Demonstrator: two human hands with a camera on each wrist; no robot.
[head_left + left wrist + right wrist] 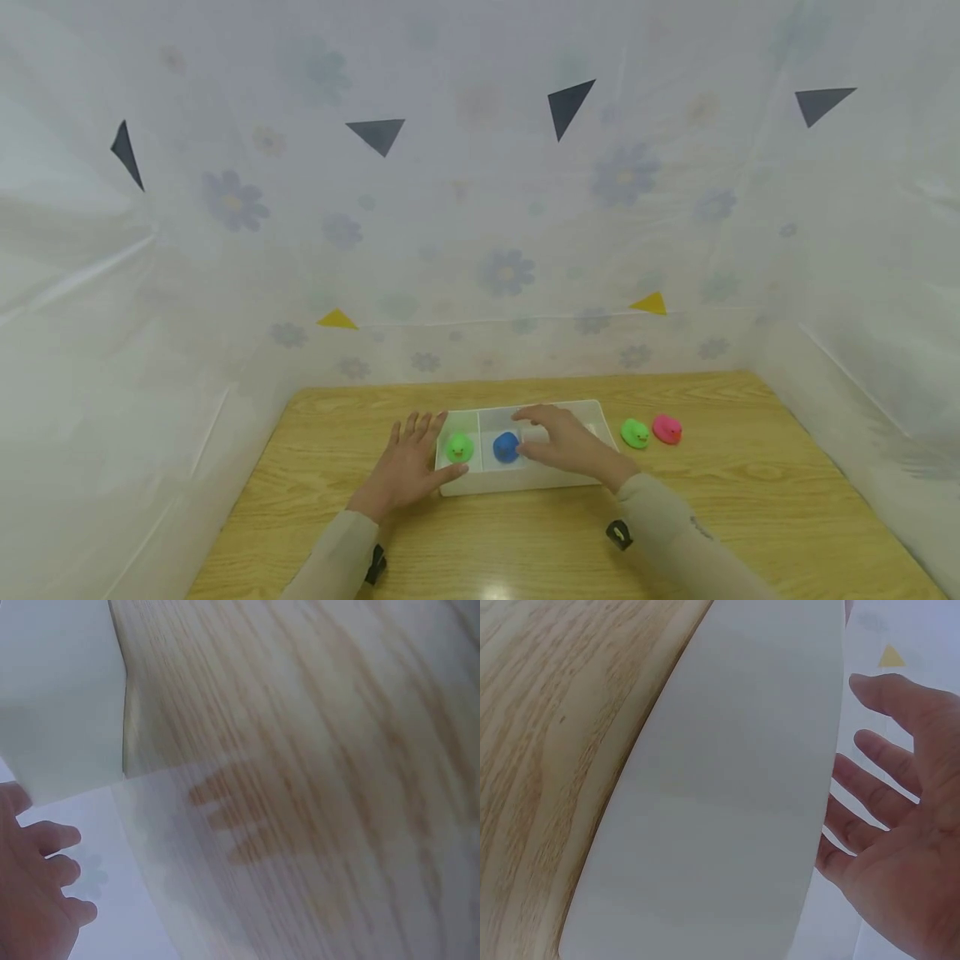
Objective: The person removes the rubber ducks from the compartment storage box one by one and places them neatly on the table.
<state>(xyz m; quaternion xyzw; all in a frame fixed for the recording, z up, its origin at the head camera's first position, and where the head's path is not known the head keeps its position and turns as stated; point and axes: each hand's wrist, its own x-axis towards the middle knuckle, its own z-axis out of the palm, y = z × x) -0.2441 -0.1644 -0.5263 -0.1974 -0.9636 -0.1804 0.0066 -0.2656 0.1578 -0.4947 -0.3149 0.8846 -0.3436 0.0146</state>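
A long white divided tray (517,481) lies on the wooden table. In its left compartment sits a green rubber duck (460,448), and a blue rubber duck (506,447) is in the compartment beside it. My left hand (408,467) is spread at the tray's left end, thumb reaching along the front rim; the left wrist view catches its fingers beside the tray's corner (67,742). Over the tray, my right hand (562,442) has its fingers apart, thumb tip close by the blue duck. Nothing is between those fingers in the right wrist view, where the tray's side (705,787) fills the middle.
To the right of the tray, a second green duck (634,433) and a pink duck (667,429) sit side by side on the table (720,500). Pale flowered sheeting (480,208) with black and yellow triangles stands around the table's back and sides.
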